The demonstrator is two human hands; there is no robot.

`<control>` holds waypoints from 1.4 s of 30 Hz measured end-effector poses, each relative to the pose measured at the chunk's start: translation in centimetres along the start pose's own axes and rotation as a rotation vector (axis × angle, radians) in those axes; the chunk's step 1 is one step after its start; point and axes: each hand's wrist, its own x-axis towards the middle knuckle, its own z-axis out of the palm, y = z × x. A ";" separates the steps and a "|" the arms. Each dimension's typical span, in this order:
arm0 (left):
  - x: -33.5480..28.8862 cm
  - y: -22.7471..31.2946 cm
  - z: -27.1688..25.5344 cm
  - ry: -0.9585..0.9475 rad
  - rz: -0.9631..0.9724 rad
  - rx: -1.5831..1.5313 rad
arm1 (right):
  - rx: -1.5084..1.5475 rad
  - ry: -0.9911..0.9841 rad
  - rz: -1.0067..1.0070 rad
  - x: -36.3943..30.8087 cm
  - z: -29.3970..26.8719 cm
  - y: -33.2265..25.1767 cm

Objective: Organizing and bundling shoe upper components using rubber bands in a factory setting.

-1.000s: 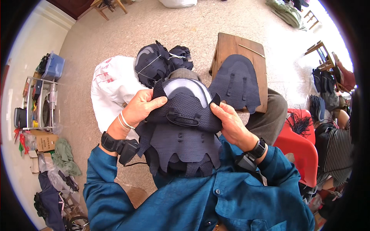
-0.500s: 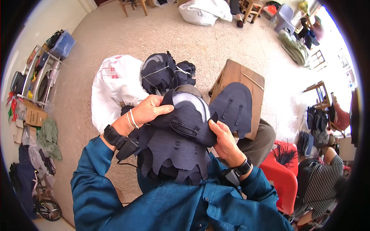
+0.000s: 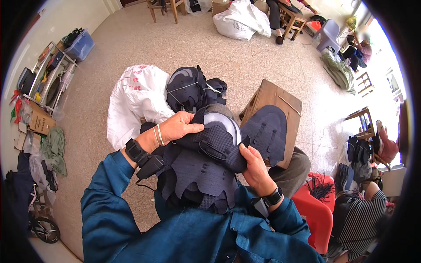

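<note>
My left hand pinches one end of a dark navy mesh shoe upper, thumb on top. The opposite end sits between the closed thumb and fingers of my right hand. Curved over my lap, the upper shows a pale grey band and a loop of black cord. Below it, more navy fabric pieces with scalloped edges lie across my lap. Another flat navy piece rests on a wooden stool to the right. Tied bundles of similar pieces stand just ahead.
A white sack stands left of the bundles. At my right, a red plastic seat carries dark cords. A person in a striped top is at the lower right. Shelves line the left wall.
The whole view has shifted slightly, so the room appears lower in the picture. Both hands keep their grip on the upper, with little visible change in its shape.
</note>
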 end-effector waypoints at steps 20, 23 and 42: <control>0.2 -1.0 -0.4 0.032 0.008 0.010 | -0.063 -0.005 -0.006 -0.2 0.0 0.2; -0.1 -0.7 0.1 0.028 0.006 -0.045 | -0.049 0.001 -0.005 -0.2 0.2 0.2; -0.4 -0.8 -0.1 -0.005 0.034 -0.097 | -0.071 -0.043 -0.025 -0.3 0.3 0.0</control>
